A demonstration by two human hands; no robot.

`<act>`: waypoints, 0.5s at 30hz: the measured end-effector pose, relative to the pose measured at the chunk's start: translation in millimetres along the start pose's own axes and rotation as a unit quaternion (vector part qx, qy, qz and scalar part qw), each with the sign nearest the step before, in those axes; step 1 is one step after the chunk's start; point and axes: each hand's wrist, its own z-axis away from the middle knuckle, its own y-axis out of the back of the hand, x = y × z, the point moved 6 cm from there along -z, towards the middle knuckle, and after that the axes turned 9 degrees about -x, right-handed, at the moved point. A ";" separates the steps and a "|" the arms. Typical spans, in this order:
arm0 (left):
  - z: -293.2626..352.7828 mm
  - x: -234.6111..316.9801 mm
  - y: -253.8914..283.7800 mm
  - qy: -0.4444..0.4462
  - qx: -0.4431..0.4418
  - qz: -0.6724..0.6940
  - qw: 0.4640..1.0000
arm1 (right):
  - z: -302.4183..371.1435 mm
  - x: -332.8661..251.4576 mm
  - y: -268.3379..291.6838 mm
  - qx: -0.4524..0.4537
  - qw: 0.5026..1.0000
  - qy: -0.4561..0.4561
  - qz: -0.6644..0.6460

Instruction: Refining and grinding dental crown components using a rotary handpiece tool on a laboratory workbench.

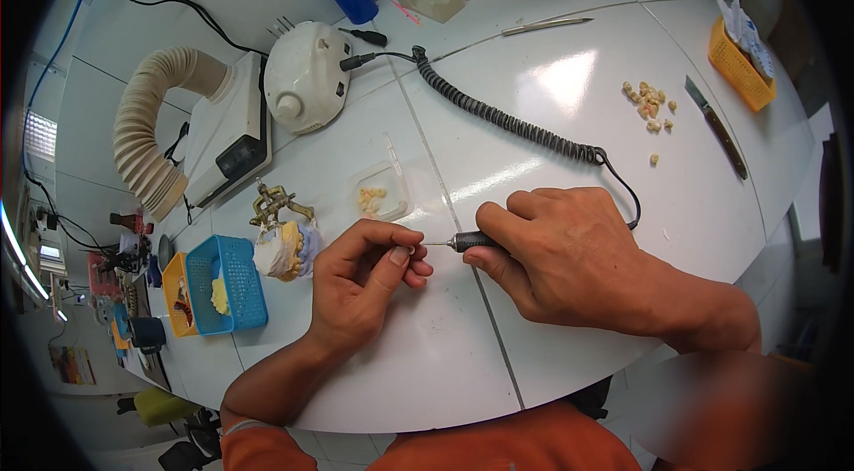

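Observation:
My right hand (574,262) grips a dark rotary handpiece (469,241), which points left. Its thin metal bur (438,244) reaches up to the fingertips of my left hand (356,284). There the thumb and index finger are pinched together; what they hold, if anything, is too small and covered to make out. Just beyond my left hand lies a clear plastic box (405,207) with small cream tooth-like pieces (371,200) in it. A dental cast (289,253) on a brass articulator (274,202) stands left of that box.
A coiled black cord (498,118) runs from the handpiece to a white control unit (307,80). Far left are a ribbed suction hose (142,120) and a blue basket (240,280). Tooth-like pieces (651,102), a knife (719,131) and a yellow basket (738,71) lie right.

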 end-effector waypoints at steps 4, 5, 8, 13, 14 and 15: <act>0.2 0.7 -0.2 0.005 -0.003 0.001 1.000 | -0.3 0.5 -0.5 -0.002 1.000 0.002 -0.001; 0.7 0.5 0.3 0.008 -0.007 0.009 1.000 | -0.3 0.7 -1.0 -0.002 1.000 0.003 -0.001; 0.3 0.3 0.0 0.011 -0.014 0.020 1.000 | -0.5 1.3 -1.3 -0.002 1.000 0.003 0.000; -1.2 1.4 -0.1 0.017 0.002 0.028 0.999 | -0.9 0.5 -1.6 -0.016 1.000 0.004 0.001; -1.7 1.6 -0.2 0.019 0.001 0.035 0.999 | -1.1 1.0 -1.9 -0.015 1.000 0.004 0.001; -2.0 1.6 -0.3 0.022 0.001 0.043 0.999 | -1.2 0.8 -2.7 -0.018 1.000 0.010 0.006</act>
